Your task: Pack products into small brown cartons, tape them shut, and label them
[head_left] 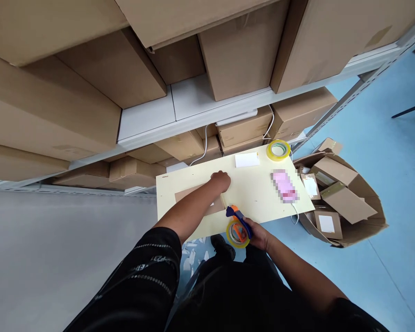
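Observation:
A flat brown cardboard package (188, 192) lies on a small pale yellow table (256, 193). My left hand (221, 180) rests on the package's far right corner, fingers curled down onto it. Close to the table's near edge my right hand (257, 233) grips a tape dispenser (238, 226) with a blue and orange body and a roll of clear tape. A strip of tape (223, 201) runs from the dispenser up along the package's right end.
A spare tape roll (278, 150), a white card (247, 159) and a pink blurred item (284, 186) lie on the table's far right. An open carton (373, 198) of small boxes stands on the blue floor at right. Shelves (193, 103) stacked with cartons rise behind.

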`<state>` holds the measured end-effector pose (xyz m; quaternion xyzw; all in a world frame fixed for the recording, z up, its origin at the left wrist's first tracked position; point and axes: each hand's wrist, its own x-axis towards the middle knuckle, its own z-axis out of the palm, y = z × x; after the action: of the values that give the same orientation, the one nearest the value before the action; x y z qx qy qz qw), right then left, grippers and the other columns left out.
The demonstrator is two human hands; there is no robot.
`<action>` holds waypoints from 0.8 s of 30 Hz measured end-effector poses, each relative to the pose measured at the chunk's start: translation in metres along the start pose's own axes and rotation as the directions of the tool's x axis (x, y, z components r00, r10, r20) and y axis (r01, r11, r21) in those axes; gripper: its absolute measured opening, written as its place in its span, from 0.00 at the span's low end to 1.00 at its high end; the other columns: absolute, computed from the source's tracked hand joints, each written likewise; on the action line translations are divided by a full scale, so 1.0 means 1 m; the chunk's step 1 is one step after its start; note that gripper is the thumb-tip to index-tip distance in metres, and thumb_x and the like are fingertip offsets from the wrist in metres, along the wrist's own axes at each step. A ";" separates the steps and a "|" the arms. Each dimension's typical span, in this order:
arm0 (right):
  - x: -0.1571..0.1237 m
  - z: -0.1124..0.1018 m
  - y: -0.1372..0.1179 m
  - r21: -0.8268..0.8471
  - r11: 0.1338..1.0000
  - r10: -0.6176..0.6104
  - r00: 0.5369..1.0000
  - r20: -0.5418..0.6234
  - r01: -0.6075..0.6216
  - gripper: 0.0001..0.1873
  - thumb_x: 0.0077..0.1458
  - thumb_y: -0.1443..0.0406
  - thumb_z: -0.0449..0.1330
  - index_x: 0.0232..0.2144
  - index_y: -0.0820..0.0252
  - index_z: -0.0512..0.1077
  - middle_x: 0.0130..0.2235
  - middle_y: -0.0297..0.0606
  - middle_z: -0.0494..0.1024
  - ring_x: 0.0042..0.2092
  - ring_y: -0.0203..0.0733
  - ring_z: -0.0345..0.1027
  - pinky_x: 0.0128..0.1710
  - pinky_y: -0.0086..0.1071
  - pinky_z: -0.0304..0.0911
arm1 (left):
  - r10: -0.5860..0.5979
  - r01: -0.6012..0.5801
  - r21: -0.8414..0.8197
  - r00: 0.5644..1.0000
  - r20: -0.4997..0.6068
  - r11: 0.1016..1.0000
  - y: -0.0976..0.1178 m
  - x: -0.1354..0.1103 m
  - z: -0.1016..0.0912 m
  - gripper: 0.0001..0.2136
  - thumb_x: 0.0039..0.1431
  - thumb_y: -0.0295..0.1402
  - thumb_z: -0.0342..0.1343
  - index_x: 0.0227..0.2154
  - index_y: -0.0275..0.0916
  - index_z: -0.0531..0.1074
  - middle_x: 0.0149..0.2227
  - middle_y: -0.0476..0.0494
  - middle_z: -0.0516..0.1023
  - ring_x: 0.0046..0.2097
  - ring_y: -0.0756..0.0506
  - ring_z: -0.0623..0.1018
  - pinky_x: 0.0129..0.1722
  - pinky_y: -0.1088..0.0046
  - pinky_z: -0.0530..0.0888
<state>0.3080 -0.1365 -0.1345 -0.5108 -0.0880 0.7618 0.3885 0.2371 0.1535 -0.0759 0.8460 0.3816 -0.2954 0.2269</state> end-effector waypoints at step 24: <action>0.003 0.015 -0.007 0.192 0.962 0.167 0.975 0.146 -0.194 0.24 0.64 0.47 0.55 0.43 0.57 0.80 0.46 0.47 0.85 0.50 0.53 0.79 0.50 0.47 0.73 | 0.234 -0.253 -0.100 0.957 -0.173 0.962 -0.185 -0.209 0.034 0.40 0.44 0.32 0.69 0.64 0.55 0.71 0.73 0.45 0.61 0.71 0.33 0.62 0.64 0.61 0.66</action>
<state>0.2981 -0.1252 -0.1261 -0.4239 0.0134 0.8304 0.3615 -0.0299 0.1376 0.0110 0.8922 0.3083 -0.1729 0.2810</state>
